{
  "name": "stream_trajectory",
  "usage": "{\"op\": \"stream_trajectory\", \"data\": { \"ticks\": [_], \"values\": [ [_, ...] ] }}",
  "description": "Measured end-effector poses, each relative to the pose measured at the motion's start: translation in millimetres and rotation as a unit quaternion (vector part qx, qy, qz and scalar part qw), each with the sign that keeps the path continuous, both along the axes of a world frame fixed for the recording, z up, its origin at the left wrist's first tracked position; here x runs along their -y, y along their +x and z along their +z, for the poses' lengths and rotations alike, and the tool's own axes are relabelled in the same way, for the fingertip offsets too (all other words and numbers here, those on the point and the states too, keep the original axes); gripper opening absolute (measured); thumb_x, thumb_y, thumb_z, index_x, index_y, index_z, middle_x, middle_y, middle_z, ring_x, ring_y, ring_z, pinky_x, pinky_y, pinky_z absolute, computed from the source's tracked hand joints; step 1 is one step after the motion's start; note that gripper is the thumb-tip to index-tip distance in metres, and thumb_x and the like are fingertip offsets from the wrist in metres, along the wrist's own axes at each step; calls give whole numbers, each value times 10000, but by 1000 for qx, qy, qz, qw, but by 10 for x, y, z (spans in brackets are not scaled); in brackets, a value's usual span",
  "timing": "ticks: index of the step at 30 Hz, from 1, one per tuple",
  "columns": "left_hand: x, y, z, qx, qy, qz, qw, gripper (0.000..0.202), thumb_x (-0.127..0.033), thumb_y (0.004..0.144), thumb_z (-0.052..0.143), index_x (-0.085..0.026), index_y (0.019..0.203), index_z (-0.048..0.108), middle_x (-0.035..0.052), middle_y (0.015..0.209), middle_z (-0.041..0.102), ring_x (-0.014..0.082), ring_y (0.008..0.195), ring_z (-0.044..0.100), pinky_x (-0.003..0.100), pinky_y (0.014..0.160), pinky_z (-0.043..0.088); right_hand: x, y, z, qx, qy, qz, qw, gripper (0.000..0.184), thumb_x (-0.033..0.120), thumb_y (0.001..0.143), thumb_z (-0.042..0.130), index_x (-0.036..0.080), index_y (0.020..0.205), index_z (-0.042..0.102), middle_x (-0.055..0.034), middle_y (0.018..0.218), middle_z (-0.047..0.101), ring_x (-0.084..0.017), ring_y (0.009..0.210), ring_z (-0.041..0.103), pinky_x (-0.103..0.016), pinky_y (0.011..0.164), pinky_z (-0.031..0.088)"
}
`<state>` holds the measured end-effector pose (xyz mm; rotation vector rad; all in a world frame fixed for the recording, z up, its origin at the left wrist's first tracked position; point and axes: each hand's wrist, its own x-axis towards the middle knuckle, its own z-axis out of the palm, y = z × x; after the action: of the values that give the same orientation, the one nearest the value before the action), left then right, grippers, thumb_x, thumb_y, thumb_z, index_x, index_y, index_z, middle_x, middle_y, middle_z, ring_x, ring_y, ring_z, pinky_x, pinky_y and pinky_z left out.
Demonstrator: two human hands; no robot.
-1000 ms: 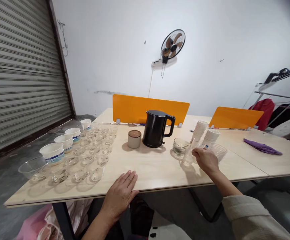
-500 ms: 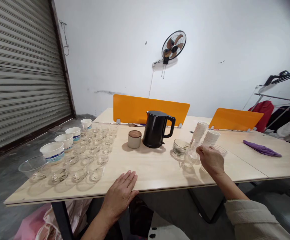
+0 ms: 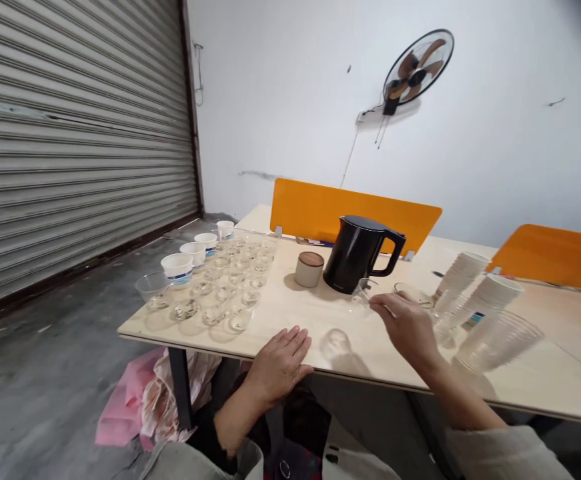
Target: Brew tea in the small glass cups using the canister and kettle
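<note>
My right hand pinches a small clear plastic cup by its side and holds it above the table, in front of the black electric kettle. The cup's shadow falls on the tabletop below. My left hand lies flat at the table's front edge, fingers stretched out, holding nothing. Left of it stand rows of small clear cups, with white paper cups along their far left side. A larger clear cup stands at the front left corner. My right hand partly hides a ribbed glass bowl.
A beige canister with a wooden lid stands beside the kettle. Stacks of white paper cups and stacked clear cups stand to the right. Orange dividers run along the table's back. Pink cloth lies on the floor.
My right hand has moved left from the stacked cups, carrying a clear cup. My left hand stays flat on the table. The view has turned left.
</note>
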<state>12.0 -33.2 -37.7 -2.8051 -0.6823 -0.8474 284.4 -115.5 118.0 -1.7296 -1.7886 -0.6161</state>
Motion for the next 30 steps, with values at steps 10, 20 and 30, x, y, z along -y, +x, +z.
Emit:
{"op": "stream_trajectory", "data": {
  "ticks": [10,20,30],
  "values": [
    [-5,-6,18,11,-9,-7,1000,566,-535,1045,473,-192,1495,494,92,1535,559,261,1442,486,422,1188,379,-922,-468,-441,-45,-94,141,984,218,260,988,542,249,854,713,-36,871,741,-218,874,616,-320,784,476],
    [-9,-15,28,8,-14,-7,1000,581,-546,1048,458,-182,1500,487,95,1540,554,279,1453,473,427,1156,404,-943,-591,-544,-40,-110,155,981,156,220,961,607,238,1018,751,-61,1019,775,-252,1019,647,-380,869,529],
    [-10,-14,18,22,-15,-8,1000,577,-553,1054,443,-196,1505,480,80,1542,554,257,1452,478,410,1180,380,-1155,-132,-377,-154,-28,62,986,495,543,994,499,210,1310,684,-128,1237,734,-298,1116,678,-476,982,542]
  ]
}}
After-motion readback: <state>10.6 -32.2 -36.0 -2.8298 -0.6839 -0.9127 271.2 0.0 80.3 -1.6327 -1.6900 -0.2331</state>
